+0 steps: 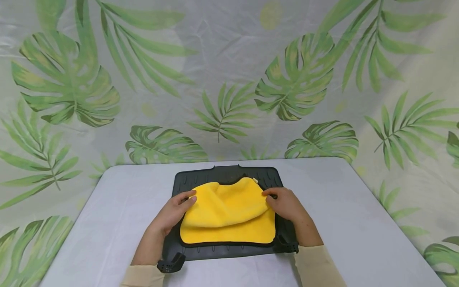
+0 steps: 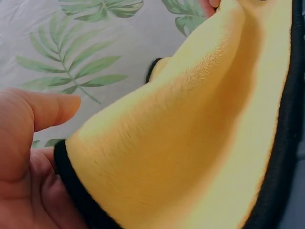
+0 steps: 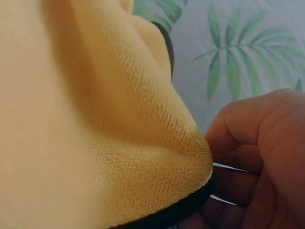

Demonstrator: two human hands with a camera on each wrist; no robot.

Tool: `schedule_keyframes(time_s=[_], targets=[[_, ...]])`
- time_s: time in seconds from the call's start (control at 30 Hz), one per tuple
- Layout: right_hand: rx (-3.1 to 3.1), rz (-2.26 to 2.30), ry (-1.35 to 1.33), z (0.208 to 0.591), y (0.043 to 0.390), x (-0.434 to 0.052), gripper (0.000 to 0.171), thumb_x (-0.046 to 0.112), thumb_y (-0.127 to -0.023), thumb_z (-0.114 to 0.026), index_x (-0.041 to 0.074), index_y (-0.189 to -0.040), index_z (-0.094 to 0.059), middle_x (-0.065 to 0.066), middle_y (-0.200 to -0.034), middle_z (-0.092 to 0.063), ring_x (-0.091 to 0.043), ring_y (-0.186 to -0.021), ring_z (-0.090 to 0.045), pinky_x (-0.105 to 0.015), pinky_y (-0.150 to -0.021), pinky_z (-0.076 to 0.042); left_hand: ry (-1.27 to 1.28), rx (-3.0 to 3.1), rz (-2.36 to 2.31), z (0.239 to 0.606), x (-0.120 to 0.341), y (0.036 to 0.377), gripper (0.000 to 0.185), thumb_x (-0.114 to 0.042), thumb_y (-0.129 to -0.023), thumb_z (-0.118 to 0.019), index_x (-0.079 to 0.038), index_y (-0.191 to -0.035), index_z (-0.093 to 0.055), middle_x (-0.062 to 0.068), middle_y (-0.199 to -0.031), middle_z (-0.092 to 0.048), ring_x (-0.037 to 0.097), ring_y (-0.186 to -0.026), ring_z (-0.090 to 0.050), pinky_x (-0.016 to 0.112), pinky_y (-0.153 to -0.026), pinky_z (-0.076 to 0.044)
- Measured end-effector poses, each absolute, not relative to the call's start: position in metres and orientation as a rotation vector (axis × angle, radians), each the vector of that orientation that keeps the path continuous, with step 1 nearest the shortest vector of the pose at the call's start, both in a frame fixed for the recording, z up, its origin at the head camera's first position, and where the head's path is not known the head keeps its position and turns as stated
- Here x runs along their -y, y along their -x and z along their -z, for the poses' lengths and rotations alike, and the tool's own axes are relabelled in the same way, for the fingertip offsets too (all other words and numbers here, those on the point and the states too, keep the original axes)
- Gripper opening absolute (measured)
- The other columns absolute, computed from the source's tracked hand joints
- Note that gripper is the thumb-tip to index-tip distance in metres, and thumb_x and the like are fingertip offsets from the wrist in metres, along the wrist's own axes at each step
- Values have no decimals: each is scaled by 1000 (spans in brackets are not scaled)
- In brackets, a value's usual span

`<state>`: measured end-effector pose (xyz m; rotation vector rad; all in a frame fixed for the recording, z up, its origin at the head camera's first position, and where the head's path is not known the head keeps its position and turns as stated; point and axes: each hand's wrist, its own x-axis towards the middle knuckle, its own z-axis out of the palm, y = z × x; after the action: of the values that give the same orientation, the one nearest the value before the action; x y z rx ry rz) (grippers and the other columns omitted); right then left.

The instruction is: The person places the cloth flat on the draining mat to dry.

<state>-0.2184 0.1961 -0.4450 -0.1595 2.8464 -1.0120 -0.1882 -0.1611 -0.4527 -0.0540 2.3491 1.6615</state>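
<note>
Lower centre of the frame: yellow cloth, doubled over, on a black mat atop the white worktop. Left hand has a loose grip, thumb off, fingers behind the edge; right hand pinches the opposite side, probably keeping the fold spread. Fuzzy pile, dark binding, rounded corners; mat grooved.

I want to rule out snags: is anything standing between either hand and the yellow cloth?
Nothing visible stands in the way. The left hand is at one side of the yellow cloth, its thumb free of the fabric; the right hand pinches the opposite side. The black mat lies underneath, not between.
</note>
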Motion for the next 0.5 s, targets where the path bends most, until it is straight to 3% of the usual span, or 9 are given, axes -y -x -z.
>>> schedule_keyframes(time_s=[0.1,0.23,0.4,0.5], targets=[[-2866,1001,148,445,219,-198,29,17,-100,-55,9,-121,-74,-16,-128,-69,-22,-90,-62,-35,-80,-55,86,-2397,-1625,449,164,188,56,-41,-105,-55,-15,-154,-46,17,-165,-36,40,-155,-28,62,-123,-27],[-2884,968,135,446,220,-200,29,18,-100,-54,9,-119,-75,-14,-117,-72,-21,-85,-60,-35,-76,-53,110,-2436,-1593,445,169,187,56,-41,-106,-53,-15,-155,-46,17,-165,-36,41,-155,-27,63,-123,-27],[-2905,923,98,445,221,-203,31,18,-100,-53,8,-118,-75,-8,-96,-71,-20,-74,-54,-32,-68,-45,146,-2420,-1607,442,173,186,54,-41,-106,-52,-16,-154,-46,18,-164,-37,41,-150,-38,63,-115,-40],[-2913,914,89,445,222,-204,31,18,-100,-53,7,-118,-75,-9,-103,-73,-20,-77,-57,-32,-68,-47,169,-2417,-1612,442,175,185,53,-41,-106,-52,-17,-154,-48,18,-162,-40,39,-144,-46,61,-108,-48]])
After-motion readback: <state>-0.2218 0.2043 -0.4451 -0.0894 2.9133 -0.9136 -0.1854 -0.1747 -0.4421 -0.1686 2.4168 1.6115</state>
